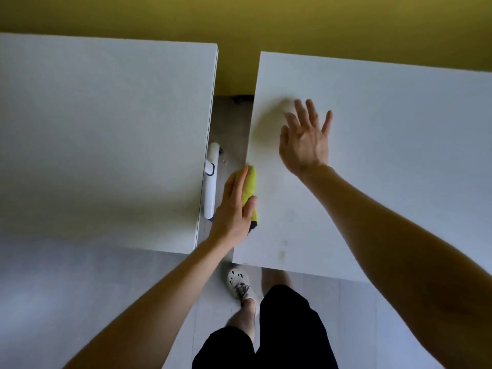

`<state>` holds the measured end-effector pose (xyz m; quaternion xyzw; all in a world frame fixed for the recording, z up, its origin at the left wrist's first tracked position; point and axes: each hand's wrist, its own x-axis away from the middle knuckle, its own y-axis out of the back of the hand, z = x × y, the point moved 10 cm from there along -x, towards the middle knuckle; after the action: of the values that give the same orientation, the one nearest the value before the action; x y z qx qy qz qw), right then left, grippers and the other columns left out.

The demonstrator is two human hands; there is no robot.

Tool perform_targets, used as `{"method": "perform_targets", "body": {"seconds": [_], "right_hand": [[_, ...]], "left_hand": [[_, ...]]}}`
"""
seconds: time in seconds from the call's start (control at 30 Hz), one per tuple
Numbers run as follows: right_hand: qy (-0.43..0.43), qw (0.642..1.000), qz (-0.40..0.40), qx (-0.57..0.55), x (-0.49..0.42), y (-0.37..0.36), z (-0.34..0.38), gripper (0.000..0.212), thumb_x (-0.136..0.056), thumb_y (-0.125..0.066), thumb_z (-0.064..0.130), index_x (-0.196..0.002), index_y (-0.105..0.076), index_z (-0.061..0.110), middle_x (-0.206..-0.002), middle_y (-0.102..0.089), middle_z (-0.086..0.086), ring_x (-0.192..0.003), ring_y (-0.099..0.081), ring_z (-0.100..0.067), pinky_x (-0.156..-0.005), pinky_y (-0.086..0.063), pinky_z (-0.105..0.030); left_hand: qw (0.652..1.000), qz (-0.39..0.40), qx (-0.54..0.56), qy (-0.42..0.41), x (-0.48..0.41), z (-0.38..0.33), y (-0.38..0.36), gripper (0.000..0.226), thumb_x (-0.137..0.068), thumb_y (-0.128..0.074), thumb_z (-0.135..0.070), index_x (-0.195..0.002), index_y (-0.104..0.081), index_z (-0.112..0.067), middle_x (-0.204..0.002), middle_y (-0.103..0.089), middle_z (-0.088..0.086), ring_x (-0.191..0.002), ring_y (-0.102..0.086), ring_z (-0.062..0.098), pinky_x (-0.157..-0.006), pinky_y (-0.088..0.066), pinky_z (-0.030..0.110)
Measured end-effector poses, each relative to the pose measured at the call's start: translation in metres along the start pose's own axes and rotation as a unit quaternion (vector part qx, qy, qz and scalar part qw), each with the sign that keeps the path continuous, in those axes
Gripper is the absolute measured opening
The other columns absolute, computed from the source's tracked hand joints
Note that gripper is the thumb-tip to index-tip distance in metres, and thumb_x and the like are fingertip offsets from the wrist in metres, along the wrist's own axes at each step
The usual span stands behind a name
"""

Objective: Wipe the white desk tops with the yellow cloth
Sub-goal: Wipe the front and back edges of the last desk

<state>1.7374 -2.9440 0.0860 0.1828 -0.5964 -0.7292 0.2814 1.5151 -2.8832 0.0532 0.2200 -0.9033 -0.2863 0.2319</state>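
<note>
Head view: left hand pinches yellow cloth on desk; right hand splayed wide.

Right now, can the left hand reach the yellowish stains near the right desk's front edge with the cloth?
Probably yes. The left hand holds the cloth at that desk's left edge, and only bare top lies between it and the stains; the right hand is farther back.
</note>
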Motion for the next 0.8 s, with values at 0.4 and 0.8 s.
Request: {"method": "perform_targets", "body": {"seconds": [0.4, 0.8], "right_hand": [[0.018, 0.999, -0.031, -0.041, 0.122, -0.032, 0.016, 0.062, -0.111, -0.029, 0.037, -0.172, -0.026, 0.022, -0.181, -0.015, -0.008, -0.169, -0.002, -0.029, -0.135, -0.005, -0.058], [0.026, 0.998, -0.043, -0.038, 0.123, -0.034, 0.014, 0.058, -0.115, -0.026, 0.034, -0.171, -0.028, 0.022, -0.18, -0.019, -0.009, -0.168, -0.007, -0.029, -0.135, -0.005, -0.056]], "left_hand": [[0.998, -0.019, 0.022, -0.048, 0.039, 0.012, -0.009, 0.067, -0.114, -0.05, -0.033, -0.174, -0.02, -0.033, -0.181, -0.02, -0.006, -0.149, -0.037, 0.015, -0.114, -0.048, 0.045], [0.999, -0.018, 0.009, -0.048, -0.079, -0.021, -0.001, 0.071, -0.112, -0.057, -0.025, -0.174, -0.021, -0.029, -0.178, -0.025, 0.006, -0.15, -0.048, 0.034, -0.116, -0.044, 0.043]]}}
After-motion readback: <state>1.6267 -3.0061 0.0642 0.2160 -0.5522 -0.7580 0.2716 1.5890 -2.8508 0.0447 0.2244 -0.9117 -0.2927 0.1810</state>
